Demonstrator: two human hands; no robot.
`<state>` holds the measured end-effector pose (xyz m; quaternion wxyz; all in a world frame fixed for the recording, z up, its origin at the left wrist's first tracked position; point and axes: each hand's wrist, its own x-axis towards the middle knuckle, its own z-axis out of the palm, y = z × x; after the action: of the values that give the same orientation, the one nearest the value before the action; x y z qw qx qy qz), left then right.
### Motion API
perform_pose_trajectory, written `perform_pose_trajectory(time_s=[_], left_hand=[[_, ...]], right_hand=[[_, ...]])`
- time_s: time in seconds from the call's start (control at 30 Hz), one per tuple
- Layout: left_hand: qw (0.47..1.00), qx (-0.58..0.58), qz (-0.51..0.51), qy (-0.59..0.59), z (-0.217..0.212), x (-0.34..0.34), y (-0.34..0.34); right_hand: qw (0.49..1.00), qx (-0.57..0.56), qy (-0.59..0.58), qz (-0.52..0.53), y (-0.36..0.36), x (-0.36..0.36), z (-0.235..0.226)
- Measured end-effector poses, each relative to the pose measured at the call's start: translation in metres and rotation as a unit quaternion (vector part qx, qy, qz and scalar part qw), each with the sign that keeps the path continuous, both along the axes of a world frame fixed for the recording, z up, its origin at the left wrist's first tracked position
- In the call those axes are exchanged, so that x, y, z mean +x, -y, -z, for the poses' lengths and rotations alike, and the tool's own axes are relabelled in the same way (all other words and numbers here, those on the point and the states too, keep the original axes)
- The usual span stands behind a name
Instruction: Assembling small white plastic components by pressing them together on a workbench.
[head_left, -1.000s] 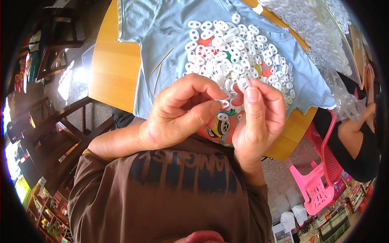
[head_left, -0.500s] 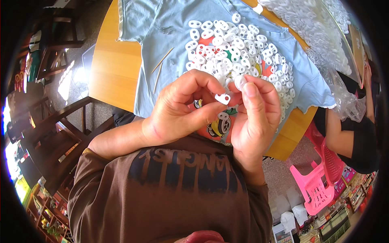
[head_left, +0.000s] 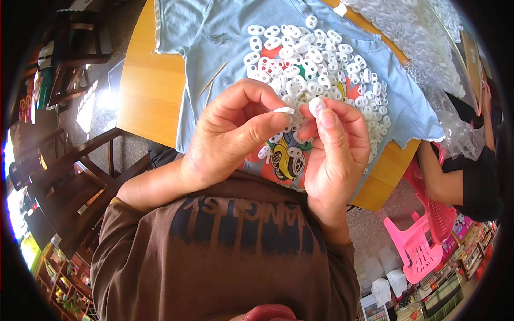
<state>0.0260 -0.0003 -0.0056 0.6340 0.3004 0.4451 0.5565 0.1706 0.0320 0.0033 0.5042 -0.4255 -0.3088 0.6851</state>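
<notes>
My left hand (head_left: 230, 134) pinches a small white plastic piece (head_left: 284, 110) between thumb and forefinger, seen edge-on. My right hand (head_left: 332, 155) is right beside it, fingers curled, with a small white round piece (head_left: 316, 104) at its fingertips, close to the left hand's piece. Both hands hover over a light blue T-shirt (head_left: 214, 43) spread on a wooden table (head_left: 147, 91). A heap of several white oval two-hole pieces (head_left: 310, 64) lies on the shirt just beyond my fingers. A thin wooden stick (head_left: 213, 79) lies on the shirt at the left.
A clear plastic bag full of white pieces (head_left: 412, 37) sits at the table's far right. Another person (head_left: 466, 166) sits to the right, near a pink plastic stool (head_left: 420, 235). Dark wooden chairs (head_left: 69, 176) stand to the left.
The white piece in my left hand has turned from flat-on to edge-on. Both hands stay close together above the shirt, shifted slightly.
</notes>
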Motion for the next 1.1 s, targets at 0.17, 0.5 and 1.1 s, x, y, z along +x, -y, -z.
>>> perform_pose_trajectory(time_s=[0.17, 0.5, 1.1], left_hand=[[0.998, -0.047, -0.005, 0.049, -0.002, 0.0, -0.001], [0.994, -0.071, 0.018, 0.083, -0.011, 0.002, -0.003], [0.99, -0.106, 0.03, 0.09, -0.008, 0.002, -0.004]], right_hand=[[1.0, -0.008, 0.002, 0.002, 0.0, 0.002, -0.001], [0.999, -0.008, -0.035, -0.003, 0.0, -0.003, -0.002], [0.992, 0.117, 0.053, -0.007, 0.005, -0.003, 0.004]])
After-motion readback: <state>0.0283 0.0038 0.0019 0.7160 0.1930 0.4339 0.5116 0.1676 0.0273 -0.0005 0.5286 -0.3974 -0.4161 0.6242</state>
